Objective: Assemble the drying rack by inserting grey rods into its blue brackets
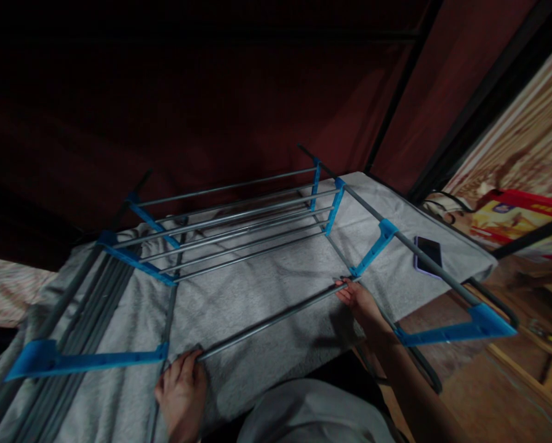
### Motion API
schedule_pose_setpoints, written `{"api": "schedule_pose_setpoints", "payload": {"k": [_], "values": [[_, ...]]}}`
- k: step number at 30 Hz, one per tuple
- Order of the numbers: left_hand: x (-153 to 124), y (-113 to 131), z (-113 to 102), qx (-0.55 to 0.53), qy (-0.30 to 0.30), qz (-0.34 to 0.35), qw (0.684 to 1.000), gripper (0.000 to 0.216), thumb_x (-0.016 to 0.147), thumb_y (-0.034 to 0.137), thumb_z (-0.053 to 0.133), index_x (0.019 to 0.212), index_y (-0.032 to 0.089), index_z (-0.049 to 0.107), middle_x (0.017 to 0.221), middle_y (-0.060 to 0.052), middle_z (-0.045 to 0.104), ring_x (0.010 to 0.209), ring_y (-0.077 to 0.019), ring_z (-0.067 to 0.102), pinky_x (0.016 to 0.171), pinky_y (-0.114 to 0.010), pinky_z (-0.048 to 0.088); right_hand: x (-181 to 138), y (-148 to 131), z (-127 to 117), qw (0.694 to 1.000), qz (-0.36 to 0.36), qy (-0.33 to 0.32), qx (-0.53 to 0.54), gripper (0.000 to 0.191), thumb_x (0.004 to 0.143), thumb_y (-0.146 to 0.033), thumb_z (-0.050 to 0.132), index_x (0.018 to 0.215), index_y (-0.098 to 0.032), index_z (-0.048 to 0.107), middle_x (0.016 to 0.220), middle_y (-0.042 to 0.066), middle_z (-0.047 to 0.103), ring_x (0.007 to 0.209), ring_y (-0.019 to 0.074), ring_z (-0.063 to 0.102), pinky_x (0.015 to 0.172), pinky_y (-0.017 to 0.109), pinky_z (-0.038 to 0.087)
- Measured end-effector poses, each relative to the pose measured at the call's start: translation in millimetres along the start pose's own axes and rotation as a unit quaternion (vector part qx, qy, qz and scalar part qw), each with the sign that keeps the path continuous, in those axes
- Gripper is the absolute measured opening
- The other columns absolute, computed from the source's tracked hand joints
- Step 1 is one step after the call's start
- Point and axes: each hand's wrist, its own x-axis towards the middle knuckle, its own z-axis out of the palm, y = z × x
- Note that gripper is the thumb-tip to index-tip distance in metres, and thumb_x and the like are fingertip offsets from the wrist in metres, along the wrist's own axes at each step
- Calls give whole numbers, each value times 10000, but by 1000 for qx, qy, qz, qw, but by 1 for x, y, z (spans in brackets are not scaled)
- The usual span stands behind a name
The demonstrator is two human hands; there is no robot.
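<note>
My left hand point(182, 389) has its fingers curled around the left end of a long grey metal tube point(266, 324). With its fingertips, my right hand point(355, 296) pinches the same tube near its other end, just below a blue plastic bracket point(372, 251). The tube lies slantwise across the front of a partly built rack point(245, 231) of grey tubes and blue brackets. Several cross tubes span its rear sections. Nearest me, a blue bracket point(104, 363) on the left and another blue bracket point(460, 331) on the right have no cross tube between them.
A grey cloth point(252, 280) covers the work surface. Several loose grey tubes point(88, 314) lie side by side at the left. A phone point(428, 255) rests on the cloth at the right, near a red and yellow package point(516, 218). A dark red panel point(211, 111) stands behind.
</note>
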Motion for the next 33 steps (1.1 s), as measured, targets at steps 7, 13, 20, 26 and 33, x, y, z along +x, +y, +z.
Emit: {"api": "schedule_pose_setpoints", "payload": {"k": [7,13,20,26,33], "values": [[0,3,-3,-1,-2,1,1000,377,1077,249,440,1221,239,787,1261,-115,793,1208,-317,686,1160,-530,456,-1,0,2,1000,-9,5,-3,379,697,-473,927,961,-269,747,973,48,848,953,258,809,879,388,705],[0,7,-4,-1,-4,-7,1000,385,1076,237,432,1223,228,787,1269,-127,791,1216,-330,682,1162,-558,455,-3,1,1,1000,-10,-4,-3,356,705,-465,944,947,-291,749,996,44,850,968,253,816,876,363,705],[0,0,-1,-2,-17,-5,1000,381,1079,245,433,1237,226,779,1293,-134,782,1222,-331,677,1154,-544,454,-4,0,1,1000,-8,0,-1,342,690,-440,929,940,-275,763,1002,85,853,933,239,814,831,329,699],[-1,-7,5,-4,-9,-2,1000,360,1064,236,472,1250,251,779,1312,-108,778,1207,-308,673,1159,-510,451,-1,0,2,1000,-5,1,-3,326,695,-448,924,924,-287,757,971,70,847,929,258,812,852,377,707],[0,4,-4,0,-14,-6,1000,370,1076,228,444,1234,226,779,1295,-127,782,1220,-324,672,1171,-543,441,-4,1,1,1000,-10,-3,5,288,733,-427,916,935,-297,757,987,65,848,961,251,815,847,349,704]]}}
